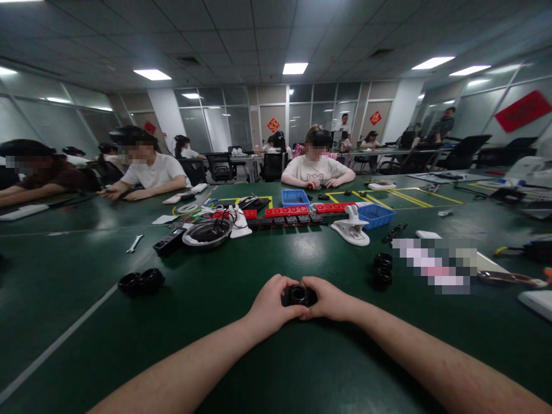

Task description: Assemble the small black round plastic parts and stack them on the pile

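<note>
Between my two hands stands a small black ring-shaped part (298,295) with a round opening on top. My left hand (273,302) curls round its left side, thumb in front and fingers behind. From the right, my right hand (326,299) closes round it the same way, and the thumbs meet in front. Similar black round parts lie as a pair (141,282) on the table to the left. Another pair (383,270) sits to the right, one behind the other.
Ahead are a metal bowl (207,244) with dark items, red power strips (287,211), a white clamp stand (351,227) and blue trays (376,215). A wrench (135,244) lies at the left. Across the green table (215,356) a person (318,164) sits; others sit at the left.
</note>
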Available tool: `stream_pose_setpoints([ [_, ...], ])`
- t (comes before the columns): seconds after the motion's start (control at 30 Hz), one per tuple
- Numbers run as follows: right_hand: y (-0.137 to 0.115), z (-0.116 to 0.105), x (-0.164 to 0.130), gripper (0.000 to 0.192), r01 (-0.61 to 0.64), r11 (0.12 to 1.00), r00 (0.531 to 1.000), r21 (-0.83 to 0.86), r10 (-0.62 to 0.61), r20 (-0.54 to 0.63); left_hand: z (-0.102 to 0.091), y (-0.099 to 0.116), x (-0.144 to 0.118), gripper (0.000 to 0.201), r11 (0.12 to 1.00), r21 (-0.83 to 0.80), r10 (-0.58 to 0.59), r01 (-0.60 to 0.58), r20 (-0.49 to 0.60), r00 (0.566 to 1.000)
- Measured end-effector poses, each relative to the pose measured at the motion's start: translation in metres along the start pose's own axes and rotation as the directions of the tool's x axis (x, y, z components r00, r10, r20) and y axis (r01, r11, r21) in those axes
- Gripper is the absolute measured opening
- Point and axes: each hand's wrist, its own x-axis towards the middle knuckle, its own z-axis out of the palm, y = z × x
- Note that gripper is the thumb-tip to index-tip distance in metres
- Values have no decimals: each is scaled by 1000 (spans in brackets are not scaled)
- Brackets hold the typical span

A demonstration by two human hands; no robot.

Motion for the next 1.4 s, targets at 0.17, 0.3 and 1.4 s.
stream_pose_setpoints([
  [0.17, -11, 14, 0, 36, -119, 963, 981, -243, 76, -180, 4, -4, 0, 37, 998, 55, -8, 14, -102, 995],
  [0.3, -20, 20, -4, 34, -170, 916, 959, -364, 69, -274, 1, -4, 0, 36, 998, 64, 3, 4, -105, 995],
  [1.4, -3, -17, -5, 27, 171, 983, 971, 71, -181, 158, -7, -3, 4, 39, 998, -32, 50, -46, 118, 992],
])
